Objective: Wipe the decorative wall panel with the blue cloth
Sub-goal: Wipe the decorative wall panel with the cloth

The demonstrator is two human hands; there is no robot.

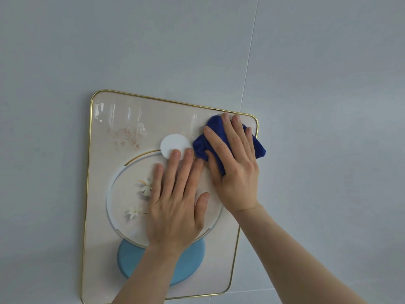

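Note:
The decorative wall panel (105, 172) is a cream rectangle with a thin gold rim, printed with rings, white flowers, a white disc and a light blue disc. It hangs on the wall, tilted in view. The blue cloth (215, 137) is bunched against the panel's upper right corner. My right hand (234, 163) lies flat on the cloth, fingers spread, pressing it to the panel. Lying flat on the panel's middle with fingers apart, my left hand (175, 202) holds nothing. Faint reddish smudges (125, 137) mark the upper left of the panel.
The panel is mounted on a pale grey tiled wall (197, 44). A thin vertical tile seam (249, 53) runs down to the panel's top right corner. A horizontal seam (252, 290) shows at the lower right.

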